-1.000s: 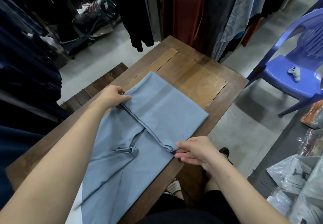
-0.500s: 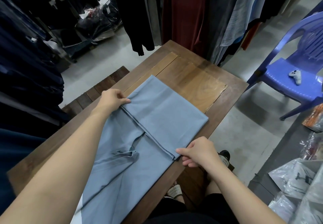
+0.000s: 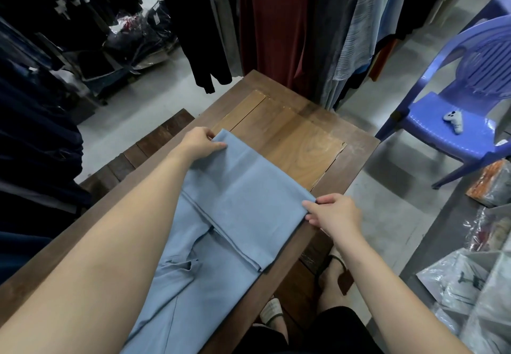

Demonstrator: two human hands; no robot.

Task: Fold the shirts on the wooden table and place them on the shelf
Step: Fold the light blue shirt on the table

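Blue-grey cloth, the shirt (image 3: pixel 243 204) lies on the wooden table (image 3: pixel 318 135), its far part doubled back into a flat panel while the rest trails toward the near edge and over it. In the head view the left hand (image 3: pixel 200 145) pinches the panel's far corner, close to the table's left edge. The right hand (image 3: pixel 334 212) pinches the opposite corner at the right edge, fingers curled onto the fold. The held edge runs straight between the two hands, across the shirt's long axis, which points back at the person. I judge the next fold draws that edge toward the near edge, both hands equally placed. No shelf can be made out for certain
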